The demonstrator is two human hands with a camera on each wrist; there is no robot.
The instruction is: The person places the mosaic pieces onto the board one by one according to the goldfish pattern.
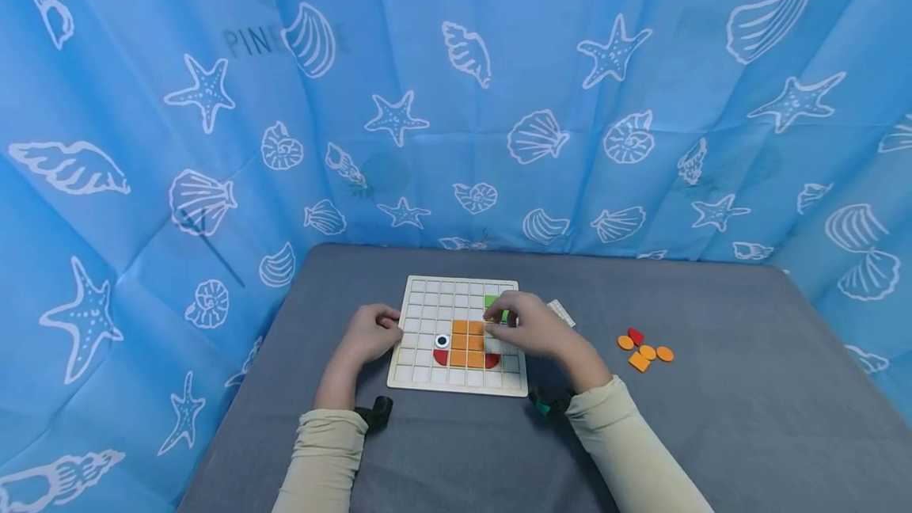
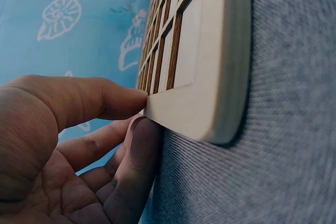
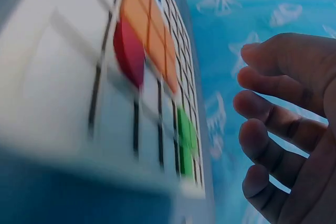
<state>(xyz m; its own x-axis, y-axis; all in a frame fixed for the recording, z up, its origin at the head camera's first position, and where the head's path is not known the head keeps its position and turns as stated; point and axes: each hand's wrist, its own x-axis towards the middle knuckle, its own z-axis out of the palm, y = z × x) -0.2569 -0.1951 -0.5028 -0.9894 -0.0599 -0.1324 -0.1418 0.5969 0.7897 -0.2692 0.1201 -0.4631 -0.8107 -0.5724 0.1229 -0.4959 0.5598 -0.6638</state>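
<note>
A pale wooden grid board (image 1: 456, 389) lies on the table, its cells mostly white. Orange square tiles (image 1: 459, 343) form a block in it, with a round eye tile (image 1: 442, 341) at their left and rounded red tiles (image 1: 441, 356) at both lower sides. Green tiles (image 1: 492, 302) fill cells toward the upper right. My left hand (image 2: 79, 145) pinches the board's left edge, thumb on the rim and a finger against its side. Over the board's right part hovers my right hand (image 1: 534, 323), fingers loosely bent with nothing between them in the right wrist view (image 3: 289, 114).
To the right lie loose orange discs (image 1: 666, 354), an orange square (image 1: 639, 362) and a red piece (image 1: 636, 336). A small white gridded item (image 1: 561, 313) sits beyond the right hand. A blue shell-patterned curtain (image 1: 456, 117) hangs behind the grey table (image 1: 748, 418).
</note>
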